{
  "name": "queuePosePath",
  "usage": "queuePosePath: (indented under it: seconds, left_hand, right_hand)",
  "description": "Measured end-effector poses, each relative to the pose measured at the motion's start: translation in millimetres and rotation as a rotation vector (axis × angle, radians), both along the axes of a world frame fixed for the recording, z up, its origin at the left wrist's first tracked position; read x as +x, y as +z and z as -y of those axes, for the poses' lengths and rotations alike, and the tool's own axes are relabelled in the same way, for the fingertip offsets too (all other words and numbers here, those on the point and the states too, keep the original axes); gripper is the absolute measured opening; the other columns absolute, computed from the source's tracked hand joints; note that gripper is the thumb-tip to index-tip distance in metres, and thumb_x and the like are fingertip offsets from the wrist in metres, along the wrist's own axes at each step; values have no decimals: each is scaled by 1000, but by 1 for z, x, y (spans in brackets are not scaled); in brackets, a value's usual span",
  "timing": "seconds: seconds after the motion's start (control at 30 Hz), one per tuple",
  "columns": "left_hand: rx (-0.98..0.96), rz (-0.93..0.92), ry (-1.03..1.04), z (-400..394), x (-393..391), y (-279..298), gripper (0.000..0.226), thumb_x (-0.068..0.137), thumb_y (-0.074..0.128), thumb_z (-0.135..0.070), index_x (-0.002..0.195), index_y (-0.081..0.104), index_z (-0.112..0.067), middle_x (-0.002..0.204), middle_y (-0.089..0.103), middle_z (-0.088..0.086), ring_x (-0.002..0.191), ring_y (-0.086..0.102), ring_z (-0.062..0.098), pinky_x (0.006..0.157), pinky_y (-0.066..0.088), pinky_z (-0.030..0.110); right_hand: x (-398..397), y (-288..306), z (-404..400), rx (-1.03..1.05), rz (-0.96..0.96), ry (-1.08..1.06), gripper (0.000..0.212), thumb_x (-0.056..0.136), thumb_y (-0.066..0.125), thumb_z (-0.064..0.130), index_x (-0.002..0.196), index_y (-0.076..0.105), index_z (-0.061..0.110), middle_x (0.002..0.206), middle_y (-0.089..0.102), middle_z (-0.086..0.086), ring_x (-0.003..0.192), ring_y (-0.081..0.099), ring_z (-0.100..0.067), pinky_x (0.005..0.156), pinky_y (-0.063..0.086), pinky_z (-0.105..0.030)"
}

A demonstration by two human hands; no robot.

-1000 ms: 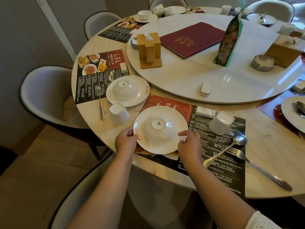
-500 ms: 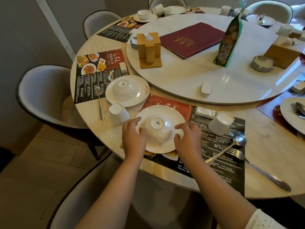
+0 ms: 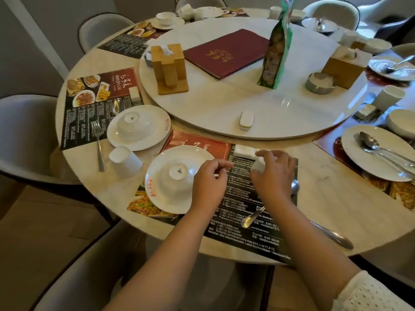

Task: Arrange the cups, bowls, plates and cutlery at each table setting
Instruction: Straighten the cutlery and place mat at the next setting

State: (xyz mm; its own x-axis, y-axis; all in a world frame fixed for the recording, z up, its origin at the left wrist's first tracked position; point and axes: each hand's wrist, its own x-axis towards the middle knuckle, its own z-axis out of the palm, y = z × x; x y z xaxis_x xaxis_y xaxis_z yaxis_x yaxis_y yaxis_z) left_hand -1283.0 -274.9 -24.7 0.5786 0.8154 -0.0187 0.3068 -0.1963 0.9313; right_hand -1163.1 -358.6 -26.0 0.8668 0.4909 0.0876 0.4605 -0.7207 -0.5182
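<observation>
A white plate (image 3: 155, 194) with an upturned white bowl (image 3: 177, 176) on it lies on the near placemat (image 3: 247, 223). My left hand (image 3: 210, 184) hovers over the plate's right edge with its fingers loosely curled and nothing in them. My right hand (image 3: 275, 173) grips the upturned white cup (image 3: 258, 166) on the placemat, hiding most of it. A spoon (image 3: 251, 218) and a fork (image 3: 332, 236) lie crossed to the right, partly under my right wrist. A white chopstick rest (image 3: 243, 151) sits just beyond my right hand.
The setting to the left has a plate (image 3: 157, 131) with an upturned bowl, a cup (image 3: 124, 161) and a fork (image 3: 100, 145). The turntable (image 3: 224, 104) carries a red menu, a wooden holder, a green packet and an ashtray. The plate (image 3: 359, 158) at the right holds cutlery. Chairs ring the table.
Both hands have left the plate and bowl and moved right. My right hand has reached the cup and closed round it; my left hand followed to the plate's right edge.
</observation>
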Motion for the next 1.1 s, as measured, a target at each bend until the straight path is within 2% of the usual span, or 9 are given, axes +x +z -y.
queuePosePath:
  seconds: [0.1,0.23,0.4,0.57,0.63,0.7,0.77,0.9,1.1]
  left_hand:
    - [-22,-2,-31,8,20,-5,26,94,53,-10,98,70,-30,104,66,-17,96,58,-7,73,41,3]
    - [-66,-34,-37,13,40,-16,26,94,54,-12,99,70,-31,107,66,-14,94,60,-1,76,46,16]
    - [-160,-118,-39,17,62,-28,22,94,57,-15,109,63,-30,107,64,-9,96,62,4,83,52,23]
    - [-709,28,40,27,83,-25,26,100,50,-17,123,57,-6,108,69,13,92,72,22,75,59,27]
    - [-870,138,-2,29,89,-16,28,100,51,-22,120,60,-5,107,72,16,94,73,24,77,59,28]
    - [-952,229,3,26,98,-7,27,98,54,-21,119,61,-5,109,71,15,96,72,24,79,59,29]
    - [-940,250,39,21,107,-2,27,98,54,-20,119,60,-4,107,70,14,96,71,23,79,59,30]
    - [-751,224,39,14,120,-2,29,96,59,-18,122,62,-8,110,68,8,101,67,19,81,59,30]
    - [-492,118,-20,24,131,-11,28,85,71,-25,112,71,-35,122,68,-6,117,60,16,102,49,43]
  right_hand:
    - [20,2,4,-76,-16,61,52,84,67,23,132,51,34,135,37,-2,128,28,-23,99,37,-40]
    - [40,-2,5,-54,-95,153,52,84,68,21,132,52,35,140,37,-3,131,30,-23,103,36,-37]
    - [60,-1,16,13,-170,230,44,81,72,22,120,57,36,126,51,1,119,41,-21,85,39,-31]
    - [69,9,37,346,-323,116,37,76,78,29,105,57,40,111,56,14,100,56,-13,72,54,-37]
    - [70,12,42,475,-449,73,36,77,78,27,103,56,38,108,57,19,97,59,-10,73,59,-40]
    - [73,12,45,567,-583,49,36,78,78,22,105,56,33,111,58,12,99,62,-14,71,61,-44]
    - [81,10,47,589,-617,60,40,77,79,18,106,54,30,113,58,7,100,64,-16,72,61,-45]
    - [99,5,50,408,-489,199,60,71,83,18,121,51,31,105,61,12,96,61,-6,78,54,-27]
    - [112,-9,52,276,-462,254,74,70,81,11,129,42,35,110,58,12,104,61,-15,84,56,-36]
